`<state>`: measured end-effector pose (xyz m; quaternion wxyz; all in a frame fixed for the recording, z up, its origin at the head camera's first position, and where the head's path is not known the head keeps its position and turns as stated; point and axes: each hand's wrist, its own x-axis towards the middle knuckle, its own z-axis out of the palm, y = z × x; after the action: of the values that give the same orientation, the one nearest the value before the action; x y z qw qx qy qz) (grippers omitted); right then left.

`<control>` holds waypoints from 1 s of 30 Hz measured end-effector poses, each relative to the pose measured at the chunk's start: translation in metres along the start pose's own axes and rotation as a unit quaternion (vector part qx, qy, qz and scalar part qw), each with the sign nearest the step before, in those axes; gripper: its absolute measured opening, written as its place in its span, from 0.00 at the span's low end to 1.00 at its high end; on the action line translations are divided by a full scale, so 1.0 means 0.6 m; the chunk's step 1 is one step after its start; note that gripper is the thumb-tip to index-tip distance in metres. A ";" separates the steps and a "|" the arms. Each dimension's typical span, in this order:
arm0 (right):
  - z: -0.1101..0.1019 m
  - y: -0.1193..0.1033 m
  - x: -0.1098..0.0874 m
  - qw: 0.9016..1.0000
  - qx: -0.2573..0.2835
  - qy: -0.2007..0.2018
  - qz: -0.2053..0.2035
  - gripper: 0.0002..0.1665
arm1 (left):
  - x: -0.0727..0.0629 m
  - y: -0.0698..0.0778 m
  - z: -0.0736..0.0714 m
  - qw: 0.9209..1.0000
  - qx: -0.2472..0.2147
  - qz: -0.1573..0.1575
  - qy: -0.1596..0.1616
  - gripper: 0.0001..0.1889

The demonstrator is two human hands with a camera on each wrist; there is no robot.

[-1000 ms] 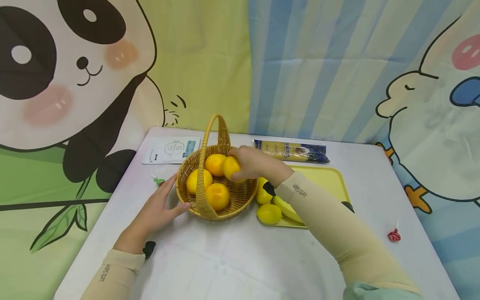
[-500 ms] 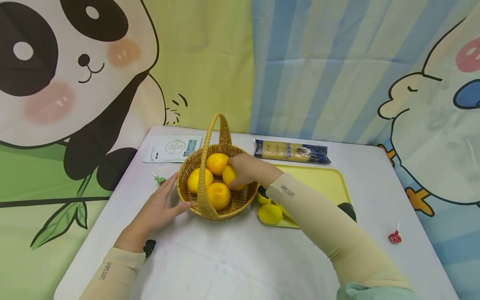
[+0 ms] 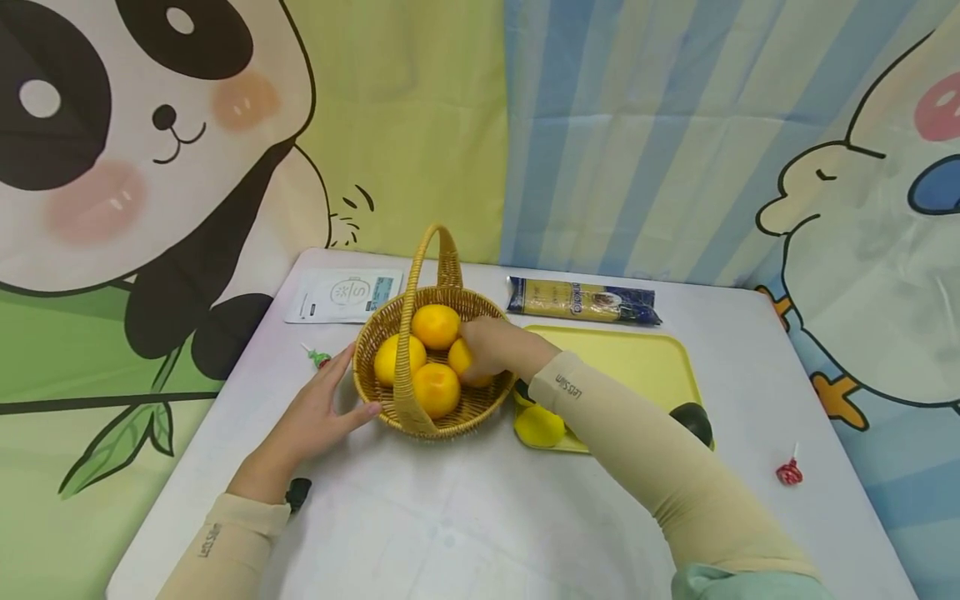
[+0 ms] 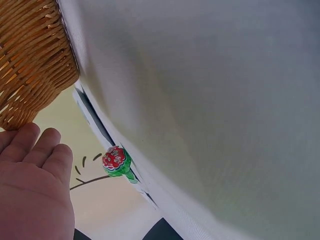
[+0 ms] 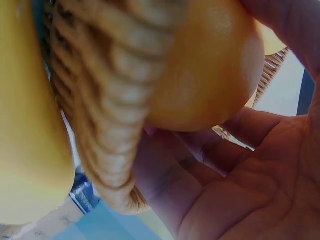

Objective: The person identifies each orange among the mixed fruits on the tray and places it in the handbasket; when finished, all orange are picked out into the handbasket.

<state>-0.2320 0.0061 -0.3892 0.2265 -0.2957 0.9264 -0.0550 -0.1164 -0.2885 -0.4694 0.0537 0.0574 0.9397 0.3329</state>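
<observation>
In the head view a round wicker basket (image 3: 480,406) with a tall handle holds several oranges. My right hand (image 3: 497,343) reaches over its right rim, fingers curled round one orange (image 3: 458,357) low inside. The right wrist view shows that orange (image 5: 215,65) between thumb and fingers, just inside the wicker rim (image 5: 115,130). Beside it lie a rear orange (image 3: 436,326), a left one (image 3: 390,361) and a front one (image 3: 437,391). My left hand (image 3: 318,412) rests against the basket's left side, fingers extended and thumb spread toward the front.
A yellow tray (image 3: 637,354) at the right bears a lemon (image 3: 538,427) and a dark oval item (image 3: 692,422), partly behind my right forearm. Behind stand a spaghetti pack (image 3: 585,300) and a white pouch (image 3: 343,297). Lollipops lie left (image 3: 318,358) and right (image 3: 789,472).
My right hand has gone lower into the basket with the orange, and its forearm has shifted left, uncovering more of the tray. The left hand stays at the basket's side.
</observation>
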 end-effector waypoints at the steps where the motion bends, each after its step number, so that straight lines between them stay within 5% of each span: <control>1: 0.000 -0.001 0.000 1.000 -0.001 -0.001 -0.001 0.31 | 0.000 0.000 0.000 1.000 0.001 0.000 0.000 0.61; 12: 0.006 0.007 -0.003 1.000 0.006 0.003 -0.012 0.39 | 0.007 -0.005 0.001 1.000 0.005 0.000 -0.006 0.60; 19: -0.005 0.025 -0.019 0.997 0.073 0.029 -0.019 0.49 | 0.006 -0.008 -0.002 1.000 0.004 -0.008 -0.012 0.60; 30: -0.043 0.092 -0.107 0.981 0.152 0.116 -0.023 0.43 | 0.002 -0.011 -0.006 1.000 0.009 -0.019 -0.015 0.60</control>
<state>-0.2261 0.0872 -0.3540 0.1589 -0.2701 0.9202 -0.2345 -0.1184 -0.2955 -0.4710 0.0737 0.0454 0.9425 0.3229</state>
